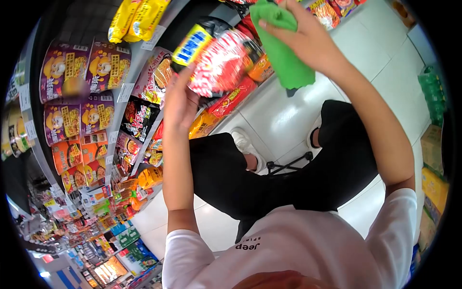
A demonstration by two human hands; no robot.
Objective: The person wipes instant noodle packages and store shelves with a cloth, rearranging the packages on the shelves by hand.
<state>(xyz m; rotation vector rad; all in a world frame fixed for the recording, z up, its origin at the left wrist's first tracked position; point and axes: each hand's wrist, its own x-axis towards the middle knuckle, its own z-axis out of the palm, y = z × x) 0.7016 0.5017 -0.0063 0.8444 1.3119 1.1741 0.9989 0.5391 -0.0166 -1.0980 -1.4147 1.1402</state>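
Observation:
My left hand [179,102] is closed on the near edge of a shiny instant noodle packet [224,62], red and white with black and a yellow label with blue lettering. The packet is held tilted in front of the shelf and is partly blurred. A green cloth [286,55] hangs bunched from my right hand [308,41], whose fingers are wrapped around its upper part. The cloth is just right of the noodle packet, and I cannot tell whether they touch.
Noodle cups [60,72] in purple packaging stand on the shelves at left, with price tags [126,91] along the edges. Yellow packets [137,21] sit at the upper left. Green bottles [431,91] and cartons [433,149] stand at right on the tiled floor [269,120].

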